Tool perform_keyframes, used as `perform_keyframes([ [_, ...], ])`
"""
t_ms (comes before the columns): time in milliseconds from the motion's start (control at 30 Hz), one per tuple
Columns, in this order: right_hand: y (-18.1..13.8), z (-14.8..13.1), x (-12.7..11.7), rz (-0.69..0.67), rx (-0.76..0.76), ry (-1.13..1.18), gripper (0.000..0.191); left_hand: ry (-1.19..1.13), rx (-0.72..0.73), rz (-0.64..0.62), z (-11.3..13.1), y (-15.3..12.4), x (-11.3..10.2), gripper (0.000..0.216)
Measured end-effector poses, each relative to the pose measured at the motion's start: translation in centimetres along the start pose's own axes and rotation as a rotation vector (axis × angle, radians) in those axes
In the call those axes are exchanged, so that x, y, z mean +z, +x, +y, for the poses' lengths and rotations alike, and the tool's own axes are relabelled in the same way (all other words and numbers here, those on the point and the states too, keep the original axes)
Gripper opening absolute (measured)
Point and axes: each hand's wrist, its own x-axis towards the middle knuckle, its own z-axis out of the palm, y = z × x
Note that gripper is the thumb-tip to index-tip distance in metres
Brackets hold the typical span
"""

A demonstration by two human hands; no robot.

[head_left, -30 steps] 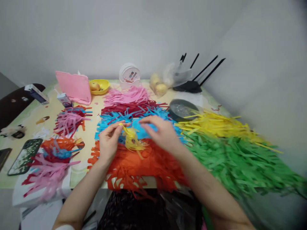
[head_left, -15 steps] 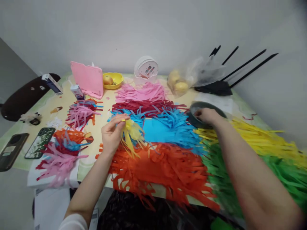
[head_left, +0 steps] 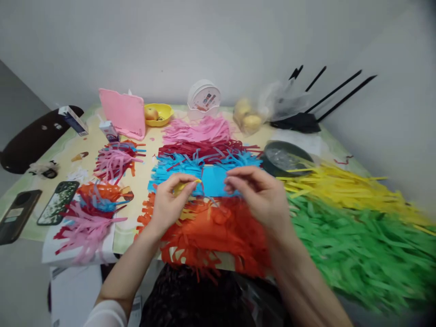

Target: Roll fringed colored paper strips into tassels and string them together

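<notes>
My left hand (head_left: 170, 202) pinches a yellow fringed tassel (head_left: 180, 186) by its gathered top, which pokes out past thumb and fingertip; most of its strands hide behind the hand. Facing it, a short gap away, my right hand (head_left: 265, 195) has thumb and fingers brought together, and whatever is between them is too small or blurred to name. Both hands hover over blue fringed strips (head_left: 177, 165) with a plain blue middle and over a heap of orange fringe (head_left: 207, 231). Beyond my right hand sits a dark round bowl (head_left: 269, 169) with clear, shiny pieces in it.
Pink fringe (head_left: 197, 129) and dark red fringe (head_left: 204, 150) lie behind; yellow fringe (head_left: 354, 190) and green fringe (head_left: 361, 250) spread rightward. Multicoloured tassels (head_left: 116, 161), phones (head_left: 57, 204) and a pink tablet case (head_left: 122, 113) are leftward. A black router (head_left: 299, 122) stands back right.
My right hand has come out of the dark bowl and moved left to the front of my left hand. My left hand, still with the yellow tassel, has shifted slightly right and lower.
</notes>
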Motion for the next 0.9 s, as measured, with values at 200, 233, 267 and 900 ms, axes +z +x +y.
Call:
perform_keyframes([
  [200, -3.4, -0.6, 4.5, -0.105, 0.114, 0.265, 0.023, 0.110, 0.059, -0.017, 1.8, -2.3, -0.1, 0.007],
  [233, -3.5, -0.4, 4.6, -0.098, 0.127, 0.283, 0.023, 0.114, 0.065, -0.015, 2.0, -2.6, -0.1, 0.007],
  [267, -3.7, -0.3, 4.6, -0.087, 0.138, 0.291, 0.024, 0.117, 0.070, -0.013, 2.1, -2.9, -0.1, 0.007],
  [900, -5.3, 0.9, 4.5, -0.024, -0.194, -0.233, 0.021, 0.333, 0.138, -0.149, 2.0, -4.3, 0.0, 0.007],
])
